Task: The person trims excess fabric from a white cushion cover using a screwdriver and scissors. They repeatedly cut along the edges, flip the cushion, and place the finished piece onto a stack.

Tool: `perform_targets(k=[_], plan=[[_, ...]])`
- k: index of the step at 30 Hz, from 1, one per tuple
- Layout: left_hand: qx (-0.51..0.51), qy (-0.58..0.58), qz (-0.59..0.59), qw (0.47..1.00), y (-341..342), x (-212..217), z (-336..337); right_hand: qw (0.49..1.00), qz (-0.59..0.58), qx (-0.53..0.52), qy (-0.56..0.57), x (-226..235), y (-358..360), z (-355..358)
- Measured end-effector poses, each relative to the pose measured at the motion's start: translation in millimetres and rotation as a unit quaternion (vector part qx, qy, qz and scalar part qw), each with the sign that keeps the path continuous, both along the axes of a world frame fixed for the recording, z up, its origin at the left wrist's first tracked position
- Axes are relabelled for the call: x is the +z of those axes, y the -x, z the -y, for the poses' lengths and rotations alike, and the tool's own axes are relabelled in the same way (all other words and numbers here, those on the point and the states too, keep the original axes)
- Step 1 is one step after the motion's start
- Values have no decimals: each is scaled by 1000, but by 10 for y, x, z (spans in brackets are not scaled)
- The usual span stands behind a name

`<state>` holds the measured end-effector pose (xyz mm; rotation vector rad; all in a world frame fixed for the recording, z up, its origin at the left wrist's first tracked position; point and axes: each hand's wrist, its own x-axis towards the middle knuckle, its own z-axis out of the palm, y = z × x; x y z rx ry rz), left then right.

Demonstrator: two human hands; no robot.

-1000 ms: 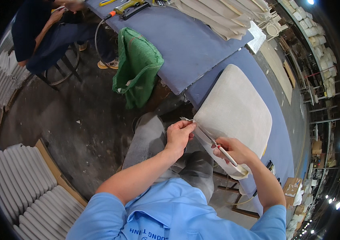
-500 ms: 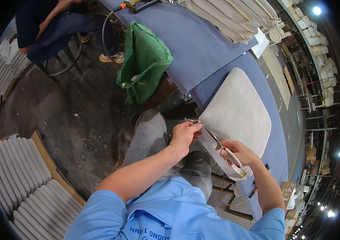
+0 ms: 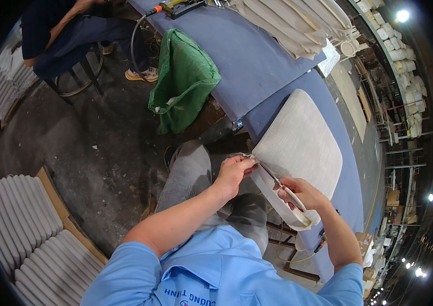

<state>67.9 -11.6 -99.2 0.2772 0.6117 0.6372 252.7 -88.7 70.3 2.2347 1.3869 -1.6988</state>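
Observation:
A light grey fabric-covered seat pad point(image 3: 303, 140) lies on the blue table, its near left edge toward me. My left hand point(image 3: 235, 173) pinches the loose fabric edge at the pad's left corner. Scissors point(image 3: 290, 194) with pale handles are in my right hand point(image 3: 302, 193), fingers closed around the grips. Their blades point up and left along the fabric, toward my left fingertips. A loose flap of pale fabric point(image 3: 282, 211) hangs from the pad below the scissors. How far the blades are apart is hard to make out.
A green woven sack point(image 3: 186, 76) hangs at the blue table's point(image 3: 257, 61) left edge. Pale fabric pieces point(image 3: 282, 23) are heaped at the far end, near an air tool point(image 3: 183, 7). Grey pads point(image 3: 22, 214) stand stacked in cartons at lower left. Another person point(image 3: 73, 41) sits at upper left.
The pad sits slightly lower and to the left in view. Both hands keep nearly the same pose, the left pinching the fabric and the right holding the scissors.

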Motion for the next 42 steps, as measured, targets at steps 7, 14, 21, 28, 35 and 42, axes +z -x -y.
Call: perform_targets(k=[7,14,21,28,35,42], plan=[[13,24,57,998,-15,-36,32,995,61,73,-35,-19,42,-94],[14,49,116,992,-19,-88,53,995,52,53,-61,-103,11,-37],[24,69,123,990,-52,-97,71,993,47,28,-107,-227,-12,64],[24,59,140,988,-31,-124,63,989,45,54,-133,-247,-51,56],[18,45,136,990,-34,-173,88,985,73,67,-140,-224,-27,3],[15,31,117,993,-45,-217,76,985,61,56,-149,-257,-25,30]])
